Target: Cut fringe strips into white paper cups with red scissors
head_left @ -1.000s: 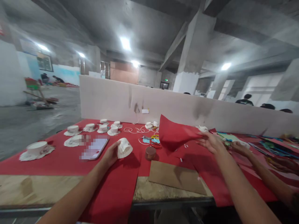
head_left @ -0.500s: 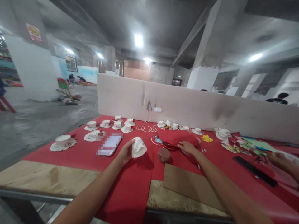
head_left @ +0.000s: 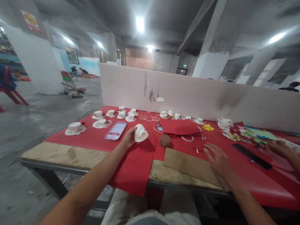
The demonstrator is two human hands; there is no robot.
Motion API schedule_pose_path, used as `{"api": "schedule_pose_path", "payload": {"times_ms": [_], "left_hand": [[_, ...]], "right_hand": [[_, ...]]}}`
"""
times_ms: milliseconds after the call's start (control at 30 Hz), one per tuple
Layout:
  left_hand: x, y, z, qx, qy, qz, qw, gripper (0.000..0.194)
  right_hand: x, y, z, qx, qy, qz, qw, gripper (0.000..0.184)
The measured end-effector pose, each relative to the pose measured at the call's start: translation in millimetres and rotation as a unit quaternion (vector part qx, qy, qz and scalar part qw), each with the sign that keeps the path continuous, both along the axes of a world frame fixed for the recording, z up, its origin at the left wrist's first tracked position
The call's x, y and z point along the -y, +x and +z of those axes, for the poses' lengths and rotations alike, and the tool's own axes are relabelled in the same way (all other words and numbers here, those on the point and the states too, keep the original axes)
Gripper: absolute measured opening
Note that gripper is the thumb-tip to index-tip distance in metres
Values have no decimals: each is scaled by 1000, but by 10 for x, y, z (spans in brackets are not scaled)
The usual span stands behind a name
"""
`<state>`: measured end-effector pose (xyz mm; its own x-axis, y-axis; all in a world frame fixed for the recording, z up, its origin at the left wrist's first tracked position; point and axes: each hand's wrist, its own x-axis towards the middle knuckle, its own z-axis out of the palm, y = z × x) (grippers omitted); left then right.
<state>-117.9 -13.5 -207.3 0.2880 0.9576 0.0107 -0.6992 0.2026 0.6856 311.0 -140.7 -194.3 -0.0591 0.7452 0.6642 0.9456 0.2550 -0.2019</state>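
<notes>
My left hand (head_left: 129, 137) is closed around the edge of a white pleated paper cup (head_left: 142, 133), which is tilted on its side above the red table cover. My right hand (head_left: 217, 157) hovers with fingers apart and nothing in them, over the right end of a brown cardboard piece (head_left: 187, 165). Ahead of it is a small white strip (head_left: 197, 150). A red paper sheet (head_left: 180, 126) lies farther back, partly covering a white ring (head_left: 188, 138). Between my hands stands a brown round roll or block (head_left: 165, 141).
White paper cups with frilled brims (head_left: 75, 126) stand at the left, near a phone (head_left: 117, 130). A black phone (head_left: 252, 155) lies at right, beside another person's hand (head_left: 278, 148). Yellow scrap (head_left: 208, 127) and paper pieces lie farther back, before a pale partition (head_left: 182, 93).
My right hand has drawn back from the red sheet, toward me and to the right. The sheet now lies released. My left hand still holds the paper cup; the view has tilted down.
</notes>
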Motion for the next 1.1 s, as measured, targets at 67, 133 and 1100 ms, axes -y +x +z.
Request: {"api": "schedule_pose_path", "payload": {"times_ms": [67,133,1100], "left_hand": [[1,-1,4,-3,3,0,1000,27],[6,-3,5,-6,6,-1,1000,25],[-7,510,-70,15,16,-61,998,24]], "right_hand": [[146,0,-66,-10,14,-9,1000,43],[225,-145,-136,-12,19,-4,1000,44],[-602,-1757,-28,-96,33,144,984,22]]}}
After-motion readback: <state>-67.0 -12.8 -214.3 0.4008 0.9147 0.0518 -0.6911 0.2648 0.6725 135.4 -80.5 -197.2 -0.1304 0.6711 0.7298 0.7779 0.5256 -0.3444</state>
